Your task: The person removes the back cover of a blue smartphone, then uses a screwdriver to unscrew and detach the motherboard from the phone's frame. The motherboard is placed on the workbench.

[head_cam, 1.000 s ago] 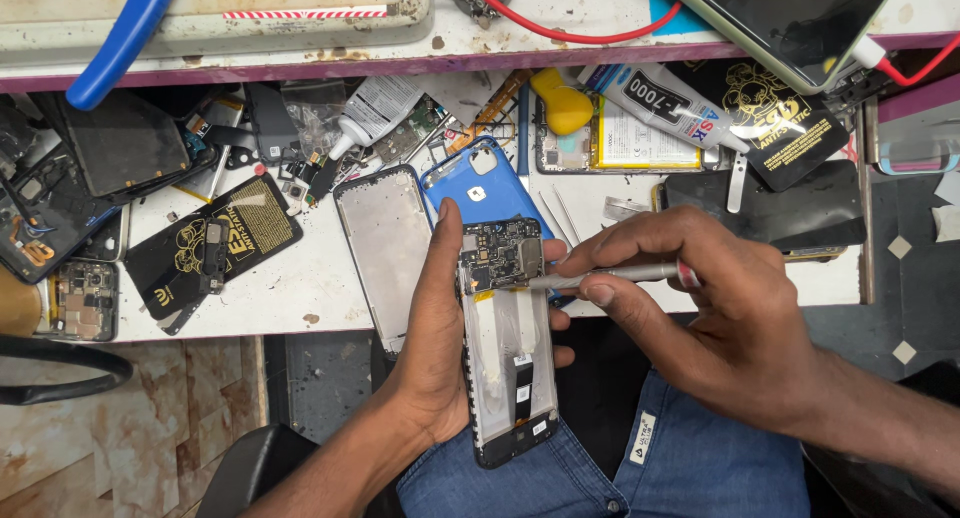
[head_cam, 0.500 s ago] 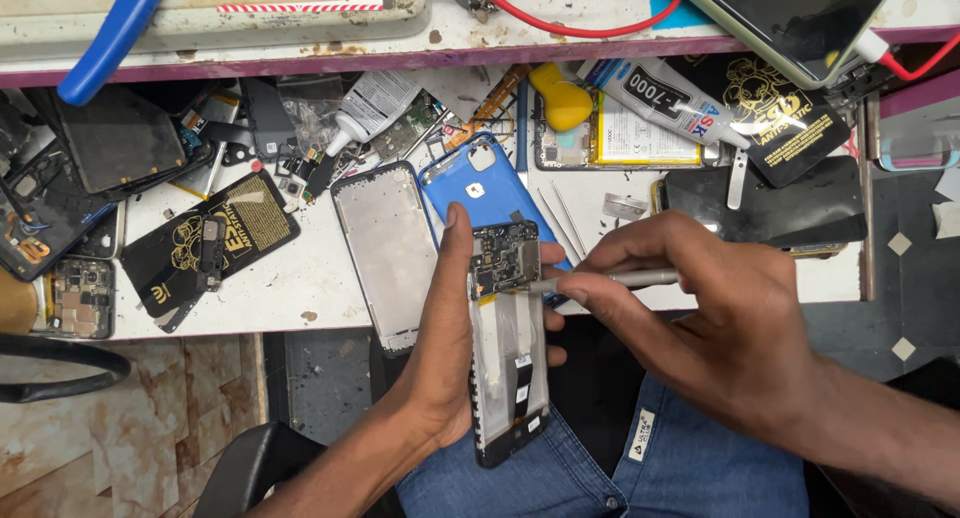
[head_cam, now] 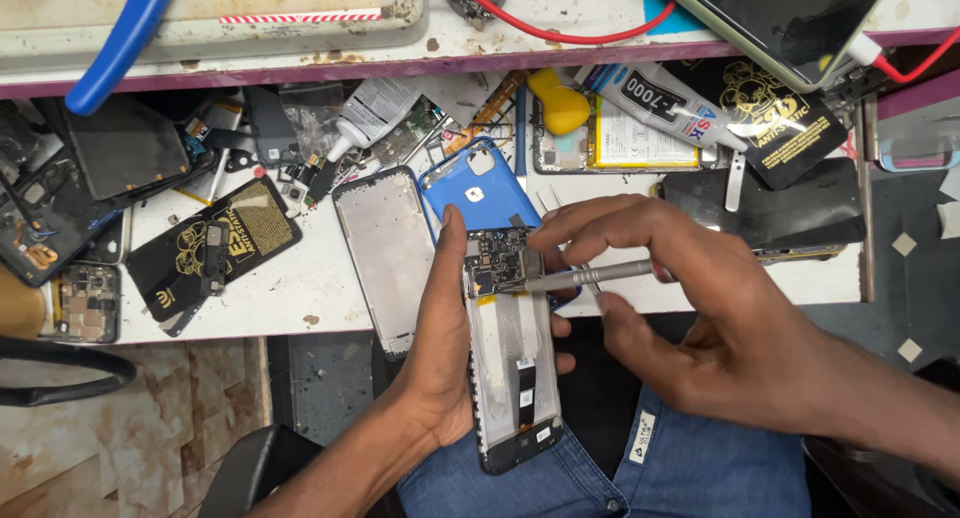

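Observation:
My left hand [head_cam: 440, 353] grips an opened phone [head_cam: 512, 368] with its back off, held upright over my lap; the circuit board [head_cam: 500, 261] shows at its top end. My right hand [head_cam: 720, 328] holds a thin metal screwdriver [head_cam: 600, 275] sideways, its tip resting on the right edge of the circuit board. Just behind the phone, on the table edge, lie a blue back cover [head_cam: 480, 193] and a grey phone frame [head_cam: 385, 248].
A cluttered white worktable [head_cam: 290, 288] carries phone parts, black packets [head_cam: 215, 248], glue tubes [head_cam: 660, 98], a battery [head_cam: 640, 148], a yellow pick [head_cam: 558, 106] and dark screens [head_cam: 120, 148]. A blue-handled tool [head_cam: 125, 38] and red wire [head_cam: 560, 28] lie on the upper shelf. My jeans [head_cam: 690, 468] are below.
Both hands with the phone and screwdriver stay nearly still; the screwdriver tip keeps on the board. The view shifts only slightly.

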